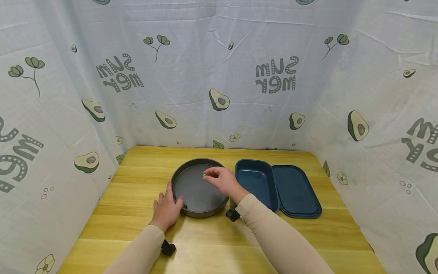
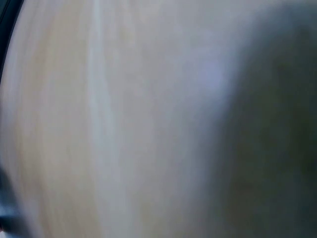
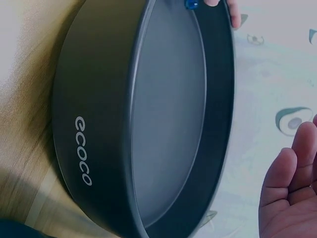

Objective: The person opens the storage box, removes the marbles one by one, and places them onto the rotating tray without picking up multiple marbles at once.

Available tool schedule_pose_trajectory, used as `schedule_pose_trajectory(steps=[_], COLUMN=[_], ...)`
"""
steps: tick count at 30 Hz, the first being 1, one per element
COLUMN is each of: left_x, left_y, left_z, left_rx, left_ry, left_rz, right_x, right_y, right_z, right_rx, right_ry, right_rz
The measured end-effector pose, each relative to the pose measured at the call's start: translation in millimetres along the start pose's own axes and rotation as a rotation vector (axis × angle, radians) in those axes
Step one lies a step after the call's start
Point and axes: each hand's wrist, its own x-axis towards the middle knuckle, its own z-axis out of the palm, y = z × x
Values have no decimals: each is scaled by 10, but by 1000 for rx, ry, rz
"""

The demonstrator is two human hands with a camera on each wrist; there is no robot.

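Note:
A round dark grey pan [image 1: 200, 190] with a raised wall stands on the table. My left hand [image 1: 167, 211] holds its left rim, thumb over the inner side and fingers outside. Above the pan, my right hand [image 1: 224, 182] pinches a tiny greenish bead [image 1: 204, 175] between thumb and forefinger. A shiny blue bead [image 3: 191, 4] lies inside the pan near the left thumb, and a small dark piece [image 1: 185, 207] sits by the near wall. In the right wrist view the right hand's fingers [image 3: 292, 183] are partly cut off. The left wrist view is blurred and shows no hand clearly.
Right of the pan stands an open dark blue rectangular box [image 1: 254, 179], partly behind the right forearm. Its flat blue lid [image 1: 297, 190] lies against its right side. The wooden table [image 1: 130, 182] meets a printed curtain [image 1: 191, 76] at the back and sides.

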Motion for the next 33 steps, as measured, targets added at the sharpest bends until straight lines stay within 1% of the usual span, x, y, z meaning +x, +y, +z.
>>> schedule_pose_trajectory(steps=[8,14,19,23,28,30,33], left_x=[11,13,12,6,-7,-8,-9], left_y=[-4,-13,-12,-6,-3,-2,5], left_z=[5,13,9,-1,-8,-7,-10], left_rx=[0,-1,-5,-7,-8,-5,-4], left_ry=[0,3,3,3,-2,-3,-4], left_rz=[-4,-1,0,1,3,3,5], right_x=[9,3,-30,-67,-123,-160,-227], right_y=[-10,-11,-25,-17,53,101,200], right_z=[31,28,-31,-137,-375,-495,-673], right_rx=[12,20,20,-1,-101,-175,-309], right_ry=[-8,-12,-8,7,10,-4,-35], right_rz=[-20,8,33,41,18,12,24])
